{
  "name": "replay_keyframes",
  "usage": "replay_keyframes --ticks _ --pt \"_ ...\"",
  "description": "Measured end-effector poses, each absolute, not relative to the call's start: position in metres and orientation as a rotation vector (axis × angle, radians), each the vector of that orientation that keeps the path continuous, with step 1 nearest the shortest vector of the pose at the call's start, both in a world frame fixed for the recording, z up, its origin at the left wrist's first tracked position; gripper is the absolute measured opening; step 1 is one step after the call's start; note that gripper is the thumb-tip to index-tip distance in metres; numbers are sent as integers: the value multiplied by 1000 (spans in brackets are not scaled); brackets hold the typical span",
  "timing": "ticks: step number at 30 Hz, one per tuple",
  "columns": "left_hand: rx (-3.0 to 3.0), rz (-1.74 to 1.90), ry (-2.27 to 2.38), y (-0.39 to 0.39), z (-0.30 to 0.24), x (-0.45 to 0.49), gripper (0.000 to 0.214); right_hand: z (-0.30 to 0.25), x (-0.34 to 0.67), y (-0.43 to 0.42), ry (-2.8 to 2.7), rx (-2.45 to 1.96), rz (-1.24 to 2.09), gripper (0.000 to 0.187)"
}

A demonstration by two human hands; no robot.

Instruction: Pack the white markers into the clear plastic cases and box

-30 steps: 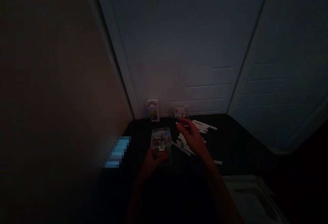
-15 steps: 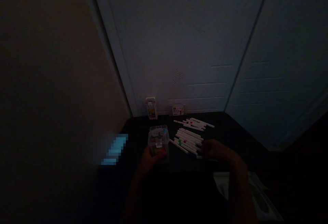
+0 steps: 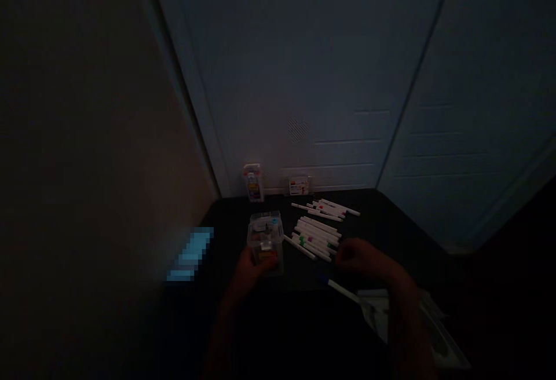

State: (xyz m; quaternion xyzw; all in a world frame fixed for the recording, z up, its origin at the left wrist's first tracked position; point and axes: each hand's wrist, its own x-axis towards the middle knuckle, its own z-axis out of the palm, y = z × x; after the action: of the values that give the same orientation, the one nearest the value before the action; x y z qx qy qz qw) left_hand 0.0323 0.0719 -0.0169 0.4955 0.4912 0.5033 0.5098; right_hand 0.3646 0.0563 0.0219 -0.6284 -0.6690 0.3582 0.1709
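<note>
My left hand is wrapped round the front of a clear plastic box, thumb across its coloured label. The box stands upright on the dark table, and a small dark shape shows under its top. My right hand is curled at the right end of a pile of white markers; whether anything is in its fingers is hidden by the dark. Below that hand, a white marker with a blue-purple end slants across the table's front edge, apart from the pile.
A second group of white markers lies farther back. Against the pale wall stand a tall clear package and a small clear box with a printed card. Below the table at right is a pale, flat plastic package.
The marker with the blue-purple end has swung and shifted toward the front edge, coming out from beneath my right hand. My left hand stays on the box. The view has shifted slightly.
</note>
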Motion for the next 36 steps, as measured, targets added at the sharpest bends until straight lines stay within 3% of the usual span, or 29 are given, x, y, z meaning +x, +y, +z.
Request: replay_keyframes --ticks 6,9,14,18,23,26,31,36 --pt "1155 1199 1167 74 -23 31 68 16 332 19 -1998 -1739 776 31" --pt "1138 1202 1192 74 -20 31 72 -6 305 -22 -2127 -1788 625 18" --pt "1142 1195 1220 76 -21 32 72 -48 272 -57 -2138 -1992 506 48" --pt "1137 1198 1176 77 -24 32 72 -66 258 -40 -2143 -2027 345 41" --pt "1148 1192 1183 75 -19 32 71 -68 260 -15 -2215 -2013 433 42" --pt "1162 1202 1179 74 -15 33 76 -65 270 -21 -2258 -1814 560 44" --pt "1135 1184 1143 75 -15 34 78 -44 300 -50 -2224 -1426 733 25" --pt "1130 1206 1183 78 -23 33 74 -23 341 -29 -1893 -1470 471 37"
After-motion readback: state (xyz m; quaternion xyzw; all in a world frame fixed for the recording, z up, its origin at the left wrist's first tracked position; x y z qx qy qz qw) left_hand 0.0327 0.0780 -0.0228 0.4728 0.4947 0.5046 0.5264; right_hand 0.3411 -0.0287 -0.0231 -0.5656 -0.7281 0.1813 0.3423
